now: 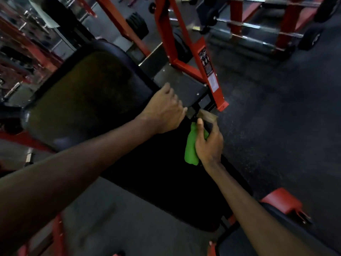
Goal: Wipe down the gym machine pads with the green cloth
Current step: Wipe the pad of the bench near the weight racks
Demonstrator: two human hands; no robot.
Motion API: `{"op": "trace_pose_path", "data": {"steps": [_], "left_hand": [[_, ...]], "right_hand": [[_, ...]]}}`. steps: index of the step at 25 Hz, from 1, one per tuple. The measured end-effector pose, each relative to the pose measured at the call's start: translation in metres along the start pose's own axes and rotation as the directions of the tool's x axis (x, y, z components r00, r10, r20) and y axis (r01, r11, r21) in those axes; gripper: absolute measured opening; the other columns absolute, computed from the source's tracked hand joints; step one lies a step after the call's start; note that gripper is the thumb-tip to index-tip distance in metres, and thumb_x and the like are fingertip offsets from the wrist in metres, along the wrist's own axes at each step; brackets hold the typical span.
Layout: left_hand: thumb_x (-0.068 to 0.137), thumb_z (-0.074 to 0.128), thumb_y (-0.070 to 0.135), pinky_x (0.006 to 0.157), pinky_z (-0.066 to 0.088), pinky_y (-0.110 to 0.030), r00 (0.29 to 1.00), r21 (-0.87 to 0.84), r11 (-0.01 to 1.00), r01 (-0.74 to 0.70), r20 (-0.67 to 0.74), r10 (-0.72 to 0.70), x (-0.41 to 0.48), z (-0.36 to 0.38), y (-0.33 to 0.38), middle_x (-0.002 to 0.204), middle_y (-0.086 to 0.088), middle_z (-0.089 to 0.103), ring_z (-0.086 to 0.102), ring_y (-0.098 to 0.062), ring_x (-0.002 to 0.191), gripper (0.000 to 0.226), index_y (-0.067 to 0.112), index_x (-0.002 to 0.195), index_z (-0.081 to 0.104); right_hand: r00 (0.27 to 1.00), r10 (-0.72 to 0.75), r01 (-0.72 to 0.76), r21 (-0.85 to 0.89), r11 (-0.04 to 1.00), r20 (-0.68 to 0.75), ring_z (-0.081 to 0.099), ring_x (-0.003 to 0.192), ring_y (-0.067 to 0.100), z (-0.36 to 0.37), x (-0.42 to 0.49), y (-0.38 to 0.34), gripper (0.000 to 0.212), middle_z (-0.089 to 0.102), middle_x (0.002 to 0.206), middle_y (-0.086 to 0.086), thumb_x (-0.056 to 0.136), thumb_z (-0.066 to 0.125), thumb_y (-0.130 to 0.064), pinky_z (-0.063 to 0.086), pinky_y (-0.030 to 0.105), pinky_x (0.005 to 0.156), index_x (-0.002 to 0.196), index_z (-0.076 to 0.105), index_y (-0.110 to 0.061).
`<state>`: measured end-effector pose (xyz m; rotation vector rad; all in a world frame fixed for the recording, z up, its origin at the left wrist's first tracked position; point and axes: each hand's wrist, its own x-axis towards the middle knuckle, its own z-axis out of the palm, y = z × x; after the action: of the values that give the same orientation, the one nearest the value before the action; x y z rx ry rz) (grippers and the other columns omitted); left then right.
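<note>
A large black back pad (pixel 88 100) of a red-framed gym machine slopes across the middle of the view, and a second black pad (pixel 166 182) runs below it toward me. My left hand (pixel 164 111) rests curled on the right edge of the upper pad, near where the two pads meet. My right hand (pixel 209 143) is shut on the bunched green cloth (pixel 191 148), which lies against the right edge of the lower pad. A small metal bracket sits between my two hands. The view is blurred.
The red machine frame (pixel 203 67) with a label stands just beyond my hands. A rack of chrome barbells (pixel 258 34) is at the back right. Dark rubber floor (pixel 286 126) spreads to the right. A red and black pad (pixel 282 202) sits at the lower right.
</note>
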<state>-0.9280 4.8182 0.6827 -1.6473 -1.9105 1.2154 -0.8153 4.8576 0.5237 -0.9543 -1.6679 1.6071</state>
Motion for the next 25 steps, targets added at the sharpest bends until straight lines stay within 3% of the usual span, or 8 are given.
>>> {"op": "trace_pose_path", "data": {"steps": [2,6,11,14,16,18,21,25], "left_hand": [[0.105,0.023,0.038,0.105,0.036,-0.045,0.994,0.020,0.996,0.085,-0.074,-0.083,-0.015,0.000,-0.033,0.095,-0.018,0.070,0.062,-0.035,0.095,0.055,0.007,0.093,0.068],[0.105,0.024,0.037,0.094,0.041,-0.046,0.990,-0.068,0.996,0.063,-0.122,-0.071,-0.020,0.004,-0.046,0.088,-0.017,0.066,0.058,-0.034,0.086,0.051,0.009,0.088,0.064],[0.104,0.028,0.032,0.092,0.042,-0.044,0.977,-0.129,0.990,0.050,-0.198,-0.075,-0.026,0.004,-0.050,0.086,-0.015,0.067,0.059,-0.032,0.083,0.048,0.010,0.085,0.067],[0.104,0.023,0.033,0.110,0.037,-0.047,0.959,-0.125,0.985,0.118,-0.244,-0.146,-0.046,0.004,-0.084,0.114,-0.021,0.068,0.060,-0.038,0.111,0.054,0.003,0.111,0.068],[0.105,0.018,0.036,0.118,0.028,-0.049,0.937,-0.122,0.978,0.170,-0.286,-0.199,-0.071,0.007,-0.115,0.142,-0.024,0.054,0.047,-0.040,0.135,0.059,0.002,0.140,0.052],[0.106,0.013,0.040,0.121,0.024,-0.049,0.929,-0.154,0.966,0.209,-0.277,-0.245,-0.097,0.012,-0.140,0.159,-0.020,0.034,0.032,-0.036,0.147,0.061,0.009,0.156,0.029],[0.107,0.011,0.046,0.121,0.023,-0.048,0.910,-0.248,0.932,0.265,-0.256,-0.326,-0.131,0.019,-0.153,0.164,-0.019,0.021,0.024,-0.033,0.151,0.063,0.014,0.161,0.010],[0.104,0.012,0.056,0.121,0.027,-0.046,0.838,-0.400,0.814,0.422,-0.170,-0.518,-0.187,0.039,-0.156,0.161,-0.022,0.026,0.029,-0.034,0.148,0.073,0.007,0.158,0.019]], "right_hand": [[0.997,-0.079,0.078,0.042,0.996,0.011,0.058,0.114,0.013,0.016,0.007,-0.026,0.048,0.065,0.123,0.004,0.097,0.053,-0.047,0.040,0.016,0.094,0.126,0.060,-0.009],[0.983,-0.177,0.176,-0.025,0.984,-0.044,0.060,0.117,0.018,0.011,-0.005,0.003,0.055,0.065,0.125,0.011,0.095,0.052,-0.049,0.043,0.025,0.101,0.128,0.058,-0.005],[0.993,-0.096,0.095,-0.014,0.995,-0.074,0.064,0.112,0.020,0.003,-0.017,0.009,0.059,0.067,0.120,0.000,0.093,0.043,-0.065,0.049,0.034,0.096,0.127,0.059,-0.019],[0.992,-0.061,0.057,-0.034,0.998,-0.108,0.066,0.105,0.019,0.013,-0.012,-0.015,0.053,0.069,0.113,-0.004,0.092,0.039,-0.066,0.052,0.040,0.092,0.124,0.058,-0.029],[0.991,-0.069,0.064,-0.044,0.997,-0.116,0.066,0.105,0.020,0.021,-0.014,-0.035,0.055,0.070,0.113,-0.002,0.091,0.037,-0.068,0.053,0.043,0.091,0.126,0.056,-0.030],[0.984,-0.118,0.116,-0.023,0.993,-0.133,0.066,0.107,0.020,0.032,-0.014,-0.056,0.056,0.070,0.115,-0.001,0.093,0.038,-0.067,0.052,0.039,0.091,0.128,0.056,-0.028],[0.965,-0.209,0.218,0.040,0.975,-0.158,0.065,0.111,0.019,0.054,-0.004,-0.098,0.050,0.067,0.115,-0.006,0.097,0.043,-0.059,0.048,0.028,0.090,0.129,0.057,-0.023],[0.895,-0.409,0.427,0.074,0.901,-0.179,0.063,0.115,0.014,0.086,0.004,-0.170,0.034,0.067,0.119,-0.004,0.101,0.045,-0.054,0.050,0.033,0.098,0.123,0.055,-0.031]]}}
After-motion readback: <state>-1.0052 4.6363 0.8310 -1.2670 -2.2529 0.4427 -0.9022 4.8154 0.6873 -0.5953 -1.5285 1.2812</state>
